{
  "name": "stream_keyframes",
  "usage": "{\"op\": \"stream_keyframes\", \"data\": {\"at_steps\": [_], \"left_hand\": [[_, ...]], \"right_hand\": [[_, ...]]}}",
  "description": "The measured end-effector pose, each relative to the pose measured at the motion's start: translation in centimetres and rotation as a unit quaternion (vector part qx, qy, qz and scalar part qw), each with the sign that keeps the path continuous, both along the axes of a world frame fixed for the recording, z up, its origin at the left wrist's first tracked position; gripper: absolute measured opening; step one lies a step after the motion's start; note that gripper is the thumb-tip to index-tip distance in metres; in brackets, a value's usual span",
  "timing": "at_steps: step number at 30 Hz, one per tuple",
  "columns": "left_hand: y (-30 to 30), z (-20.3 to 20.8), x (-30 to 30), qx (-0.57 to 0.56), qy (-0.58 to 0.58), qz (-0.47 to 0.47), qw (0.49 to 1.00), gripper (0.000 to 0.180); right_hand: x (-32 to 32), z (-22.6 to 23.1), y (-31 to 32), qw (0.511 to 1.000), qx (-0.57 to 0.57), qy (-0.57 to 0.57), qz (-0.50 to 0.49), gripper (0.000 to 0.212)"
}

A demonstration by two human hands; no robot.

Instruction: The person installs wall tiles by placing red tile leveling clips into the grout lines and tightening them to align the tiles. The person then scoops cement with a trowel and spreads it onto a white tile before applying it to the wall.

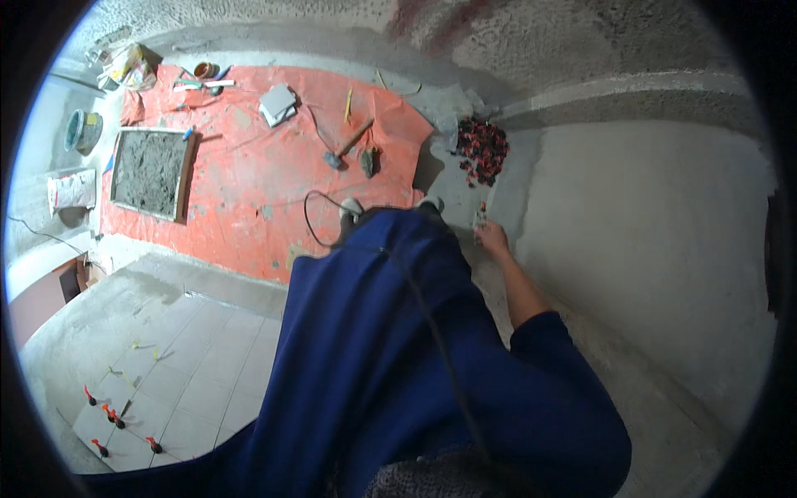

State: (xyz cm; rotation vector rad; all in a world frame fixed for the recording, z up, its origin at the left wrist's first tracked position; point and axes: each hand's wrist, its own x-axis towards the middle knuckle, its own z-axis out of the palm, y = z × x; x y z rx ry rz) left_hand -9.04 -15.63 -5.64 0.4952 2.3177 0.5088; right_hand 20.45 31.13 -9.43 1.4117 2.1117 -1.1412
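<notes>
Orange plastic sheet (pixel 249 191) matt, crinkled, dust-smeared. Wooden-framed tray (pixel 151 173) holds coarse grey mortar. Hammer (pixel 349 143): wooden handle, metal head. Laid floor tiles (pixel 199 373) smooth, pale. Screed floor (pixel 647 232) rough, grainy. Blue cloth trousers (pixel 390 349) matt.

Fisheye view under dim, cool, even light. A black vignette rings the frame, and straight edges such as the wall base bend toward the rim. The orange sheet (pixel 249 183) is the brightest, most saturated area; the grey screed (pixel 664 232) looks flat and low in contrast. Soft shadows fall beside the mortar tray (pixel 149 173). Fine detail is soft and noisy; the dark blue garment (pixel 398 373) shows little texture.
</notes>
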Motion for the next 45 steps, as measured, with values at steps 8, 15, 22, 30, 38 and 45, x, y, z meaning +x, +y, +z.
{"op": "stream_keyframes", "data": {"at_steps": [8,15,22,30,38,45], "left_hand": [[-2.1,-0.1,-1.7,-0.007,0.015,0.007,1.0,0.042],[-6.4,8.1,-16.6,0.051,0.261,0.046,0.963,0.04],[-3.7,23.9,-27.6,0.275,0.446,0.135,0.841,0.038],[11.3,8.0,-8.8,0.501,-0.286,0.432,0.693,0.071],[14.4,10.3,-6.1,0.699,-0.503,0.364,0.354,0.083],[7.2,15.8,-10.8,0.675,-0.039,0.348,0.649,0.068]], "right_hand": [[-1.7,0.8,-3.1,0.995,-0.032,-0.01,-0.094,0.044],[-1.1,3.4,-5.3,0.995,0.072,-0.034,-0.065,0.029],[-5.3,5.2,-5.1,0.978,0.188,0.066,-0.06,0.041],[-21.8,15.5,-10.9,0.927,-0.011,0.351,0.133,0.066],[-36.1,13.3,-18.8,0.809,-0.251,0.418,0.329,0.06],[-40.9,11.9,-23.2,0.838,-0.48,0.26,0.0,0.061]]}}
